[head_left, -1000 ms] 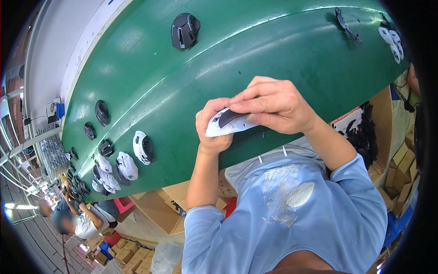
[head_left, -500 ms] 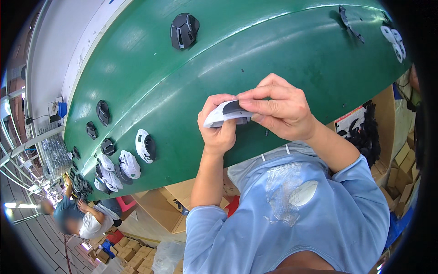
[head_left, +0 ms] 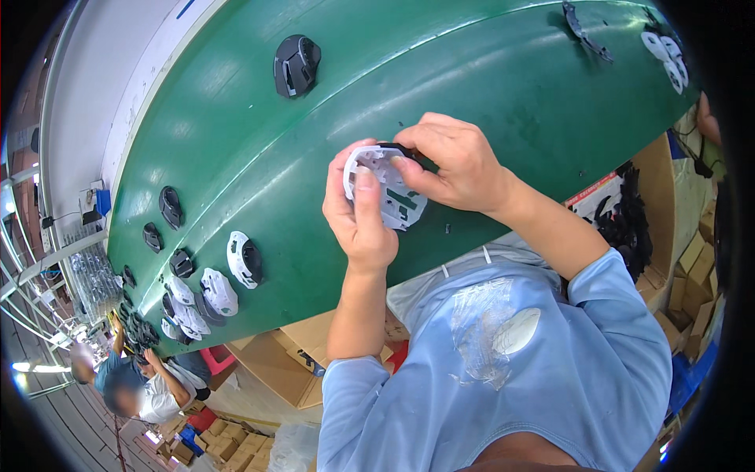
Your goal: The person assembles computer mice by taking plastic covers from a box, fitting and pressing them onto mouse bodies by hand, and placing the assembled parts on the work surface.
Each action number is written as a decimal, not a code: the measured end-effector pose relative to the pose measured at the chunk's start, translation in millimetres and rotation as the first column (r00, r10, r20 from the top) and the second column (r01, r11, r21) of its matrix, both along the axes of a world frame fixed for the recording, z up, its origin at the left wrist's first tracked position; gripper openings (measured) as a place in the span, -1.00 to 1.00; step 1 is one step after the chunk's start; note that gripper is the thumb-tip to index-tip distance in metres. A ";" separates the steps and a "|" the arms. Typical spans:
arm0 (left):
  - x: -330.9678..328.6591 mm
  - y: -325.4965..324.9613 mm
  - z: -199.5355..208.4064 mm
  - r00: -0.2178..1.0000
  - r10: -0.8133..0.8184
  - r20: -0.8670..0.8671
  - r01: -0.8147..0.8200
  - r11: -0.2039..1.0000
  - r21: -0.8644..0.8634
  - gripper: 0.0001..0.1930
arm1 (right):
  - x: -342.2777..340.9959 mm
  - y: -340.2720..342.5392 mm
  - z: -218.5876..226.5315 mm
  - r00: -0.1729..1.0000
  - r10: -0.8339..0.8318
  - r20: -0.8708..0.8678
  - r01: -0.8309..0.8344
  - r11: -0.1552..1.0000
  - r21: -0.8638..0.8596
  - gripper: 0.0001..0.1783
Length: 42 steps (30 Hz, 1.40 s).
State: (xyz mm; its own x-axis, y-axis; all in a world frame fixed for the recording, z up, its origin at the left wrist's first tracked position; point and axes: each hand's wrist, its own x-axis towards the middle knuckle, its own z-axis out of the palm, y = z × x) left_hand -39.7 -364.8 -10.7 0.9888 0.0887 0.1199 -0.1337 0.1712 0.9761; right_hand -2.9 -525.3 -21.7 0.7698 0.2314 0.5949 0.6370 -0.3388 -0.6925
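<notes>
Between my hands, above the green table, is a white plastic mouse shell [head_left: 391, 185] with its hollow inside facing up and cut-outs at its lower right. My left hand [head_left: 360, 212] is wrapped round the shell's left side, thumb pressed on the inner face. My right hand [head_left: 452, 161] pinches the upper right edge, its thumb reaching inside. A black piece [head_left: 409, 153] shows at that edge, partly hidden by the right fingers. A black and grey mouse [head_left: 297, 66] lies on the table beyond my hands.
On the green table [head_left: 314, 173], white and black mouse parts [head_left: 219, 292] cluster at the left. White pieces [head_left: 665, 55] and a thin black part [head_left: 586, 33] lie far right. A box of black parts [head_left: 625, 212] stands below the right edge. Another person [head_left: 149, 377] works at the lower left.
The shell has turned over so its hollow inside now faces up; before, its outer side and dark panel showed. My right thumb has moved onto its inner edge.
</notes>
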 end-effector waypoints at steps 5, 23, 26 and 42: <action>4.3 -3.8 -12.2 0.991 0.116 0.073 -0.126 0.980 0.154 -0.66 | 3.7 6.5 -13.7 0.999 0.017 -0.045 -0.019 0.999 -0.050 -0.86; 44.9 11.7 -21.3 0.998 0.047 -0.034 -0.050 0.995 -0.087 -0.49 | 10.1 -16.3 -20.6 0.996 -0.021 -0.089 0.017 0.999 -0.048 -0.75; 75.3 38.1 0.1 0.963 -0.226 -0.150 0.256 0.940 0.227 -0.63 | 18.3 -78.6 5.3 0.976 -0.215 -0.029 0.213 0.975 -0.064 -0.74; 66.5 6.1 -15.9 0.964 -0.189 0.187 -0.169 0.104 0.980 -0.49 | 34.0 -175.3 28.1 0.879 -0.428 -0.213 0.439 0.898 0.008 -0.74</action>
State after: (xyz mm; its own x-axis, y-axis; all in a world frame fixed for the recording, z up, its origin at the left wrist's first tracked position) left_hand 26.8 -358.7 -26.6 0.9136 -0.2952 0.2798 -0.3581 -0.9099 0.2095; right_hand 31.1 -700.6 6.3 0.8894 -0.1812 0.4196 0.2812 -0.5069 -0.8149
